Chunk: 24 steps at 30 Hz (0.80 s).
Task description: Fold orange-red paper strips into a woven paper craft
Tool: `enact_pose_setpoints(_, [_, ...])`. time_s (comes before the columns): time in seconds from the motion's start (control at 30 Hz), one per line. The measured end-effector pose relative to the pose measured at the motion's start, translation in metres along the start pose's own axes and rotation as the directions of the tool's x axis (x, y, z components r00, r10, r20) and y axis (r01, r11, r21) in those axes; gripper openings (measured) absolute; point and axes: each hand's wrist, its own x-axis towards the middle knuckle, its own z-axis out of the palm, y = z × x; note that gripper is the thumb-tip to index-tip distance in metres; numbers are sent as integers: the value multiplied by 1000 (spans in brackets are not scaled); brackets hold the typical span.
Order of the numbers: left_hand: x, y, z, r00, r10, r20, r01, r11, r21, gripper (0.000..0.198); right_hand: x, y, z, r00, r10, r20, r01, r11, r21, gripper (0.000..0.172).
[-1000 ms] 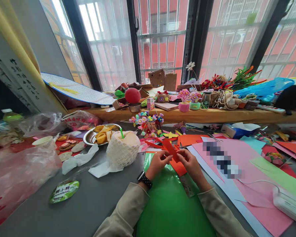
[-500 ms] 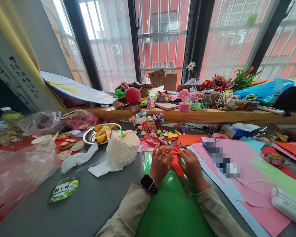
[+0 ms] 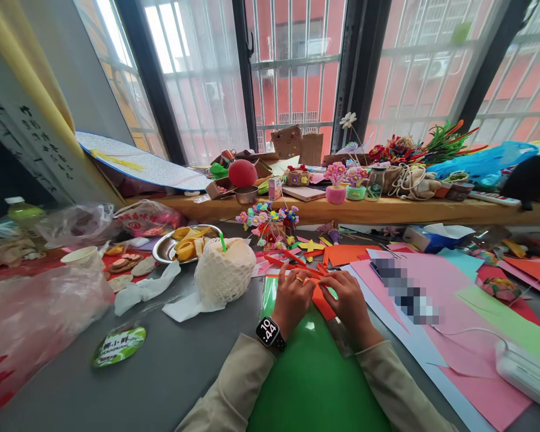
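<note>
Left hand (image 3: 294,300) and right hand (image 3: 347,300) sharing one orange paper strip (image 3: 314,273)

From afar I am watching both grips pinching it near the far edge of one green sheet (image 3: 315,384) on the bench (image 3: 171,384). One netted coconut (image 3: 227,273), leftward, is holding one green straw (image 3: 223,242), and two crocheted flower pots (image 3: 336,193) are standing on the ledge (image 3: 189,209)

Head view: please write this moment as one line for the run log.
left hand: pinches orange paper strip | right hand: pinches same strip | beneath hands: green sheet | left of sheet: net-wrapped coconut
</note>
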Motion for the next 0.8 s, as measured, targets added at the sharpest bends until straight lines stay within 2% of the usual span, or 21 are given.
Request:
enact_pose_setpoints(0.43, [2,-6,-3,996,76,-43,-71,993,92,11,2,10,-5,1000,9,-12,-10,996,-92,11])
enact_pose_setpoints(0.63, [2,-8,-7,999,-6,-34,10,993,121,10,-1,25,-9,977,189,-95,-200,972,-125,11])
enact_pose_setpoints(0.7, [1,-8,-6,999,12,-30,-8,992,124,10,-1,25,-9,984,153,-94,-159,985,-69,13])
enact_pose_setpoints(0.8, [0,-6,-4,996,92,-7,-90,986,137,12,0,16,-4,999,26,-18,-26,999,21,24])
